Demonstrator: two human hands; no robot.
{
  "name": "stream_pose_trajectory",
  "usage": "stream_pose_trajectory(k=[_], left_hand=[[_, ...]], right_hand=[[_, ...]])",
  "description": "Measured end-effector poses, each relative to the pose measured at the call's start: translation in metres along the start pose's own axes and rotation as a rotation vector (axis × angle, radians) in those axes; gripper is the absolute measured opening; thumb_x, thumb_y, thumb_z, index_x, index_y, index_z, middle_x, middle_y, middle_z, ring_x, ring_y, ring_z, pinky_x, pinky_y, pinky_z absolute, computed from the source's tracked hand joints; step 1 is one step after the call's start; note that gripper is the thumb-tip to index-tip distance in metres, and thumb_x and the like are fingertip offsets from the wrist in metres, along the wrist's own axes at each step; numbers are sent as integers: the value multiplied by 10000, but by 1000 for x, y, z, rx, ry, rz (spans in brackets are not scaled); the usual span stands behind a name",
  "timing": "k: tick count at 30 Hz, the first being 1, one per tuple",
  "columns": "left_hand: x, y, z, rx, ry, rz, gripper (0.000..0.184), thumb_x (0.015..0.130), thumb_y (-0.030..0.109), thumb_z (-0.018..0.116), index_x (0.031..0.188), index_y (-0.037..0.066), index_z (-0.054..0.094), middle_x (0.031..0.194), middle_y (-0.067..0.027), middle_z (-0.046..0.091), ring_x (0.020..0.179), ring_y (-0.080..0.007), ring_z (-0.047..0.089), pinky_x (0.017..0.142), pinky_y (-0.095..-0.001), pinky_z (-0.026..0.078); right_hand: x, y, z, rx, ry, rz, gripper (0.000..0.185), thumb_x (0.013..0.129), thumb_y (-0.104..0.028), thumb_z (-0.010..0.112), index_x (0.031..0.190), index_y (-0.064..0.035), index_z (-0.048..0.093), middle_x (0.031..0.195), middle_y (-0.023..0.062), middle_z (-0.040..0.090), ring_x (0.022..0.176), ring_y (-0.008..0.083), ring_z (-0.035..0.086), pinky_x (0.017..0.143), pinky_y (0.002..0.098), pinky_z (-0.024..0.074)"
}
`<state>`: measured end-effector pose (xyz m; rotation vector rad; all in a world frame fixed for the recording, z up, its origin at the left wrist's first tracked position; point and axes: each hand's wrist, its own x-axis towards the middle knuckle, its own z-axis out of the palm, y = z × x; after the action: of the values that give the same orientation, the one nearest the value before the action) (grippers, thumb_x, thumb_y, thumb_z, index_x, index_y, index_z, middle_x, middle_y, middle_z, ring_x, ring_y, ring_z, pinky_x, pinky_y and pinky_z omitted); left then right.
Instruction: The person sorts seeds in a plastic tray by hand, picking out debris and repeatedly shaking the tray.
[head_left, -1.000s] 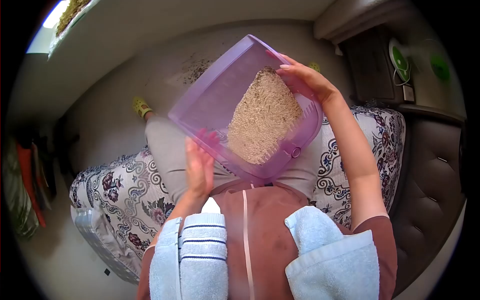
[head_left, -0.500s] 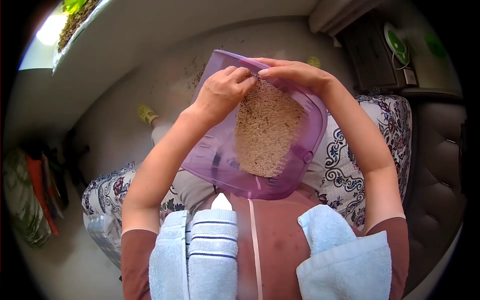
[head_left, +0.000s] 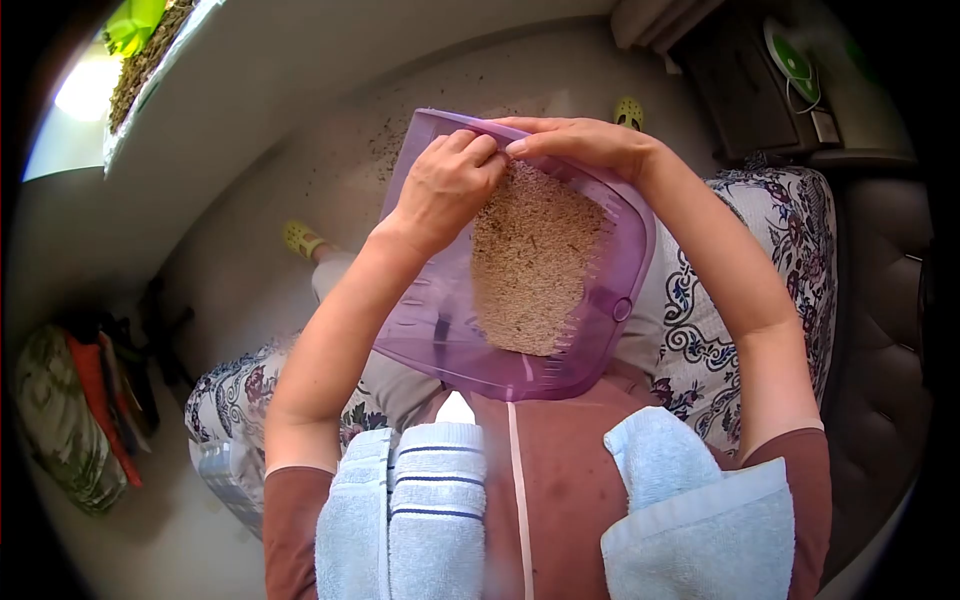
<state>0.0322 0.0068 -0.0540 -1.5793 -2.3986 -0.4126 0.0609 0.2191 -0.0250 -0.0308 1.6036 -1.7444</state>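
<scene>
On my lap rests a translucent purple plastic basin (head_left: 590,365), tilted, with slots and ribs in its wall. A heap of tan grain-like bits (head_left: 535,265), speckled with darker pieces, lies inside it. My right hand (head_left: 585,145) grips the far rim, thumb on the inner side and fingers over the outside. Beside that thumb, my left hand (head_left: 455,190) is closed, its fingertips pinched together at the far edge of the heap. Anything between those fingertips is too small or hidden to make out.
Dark crumbs (head_left: 390,140) lie scattered on the floor beyond the basin. I sit on a flower-patterned cover (head_left: 700,320). Light blue towels (head_left: 700,510) hang over my chest. A dark cabinet (head_left: 740,90) stands far right; a planter of soil (head_left: 145,70) is upper left.
The camera view has shifted slightly. Both hands keep nearly the same place at the far rim, with only a small movement of the left fingers.
</scene>
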Motion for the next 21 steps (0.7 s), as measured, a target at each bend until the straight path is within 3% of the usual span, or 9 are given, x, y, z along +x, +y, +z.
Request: stream_pose_trajectory(k=[1,4,8,11,21], left_hand=[[-1,-1,1,-6,2,-8,198,789,76,613,980,90,667,974,-41,610,933,-218,603,815,-340,508],[-4,-8,1,18,49,-41,139,741,57,599,869,70,653,899,-32,593,884,-209,591,773,-337,503],[-14,-17,-10,-40,56,-72,211,744,36,615,944,72,672,958,-44,631,918,-216,610,803,-323,514],[-23,-19,-19,-81,47,-77,161,778,55,666,937,76,679,936,-40,645,876,-222,627,739,-339,537],[-22,7,-22,-269,45,-130,157,752,90,728,904,102,690,914,-27,626,859,-220,613,737,-344,521]], right_hand=[[1,2,0,-9,14,-11,596,912,-317,589,1444,-124,404,1186,21,582,996,68,541,823,202,440],[2,4,0,-29,41,-1,602,909,-314,594,1440,-102,403,1219,31,568,1041,84,536,884,222,433],[5,9,-1,28,2,-24,613,908,-305,596,1438,-74,394,1288,55,535,1156,126,502,1009,264,386],[9,14,-4,57,-24,2,620,906,-304,597,1445,-82,386,1282,63,543,1145,133,516,1004,263,397],[6,5,3,26,0,56,632,898,-318,600,1450,-99,383,1279,78,554,1132,131,541,965,255,435]])
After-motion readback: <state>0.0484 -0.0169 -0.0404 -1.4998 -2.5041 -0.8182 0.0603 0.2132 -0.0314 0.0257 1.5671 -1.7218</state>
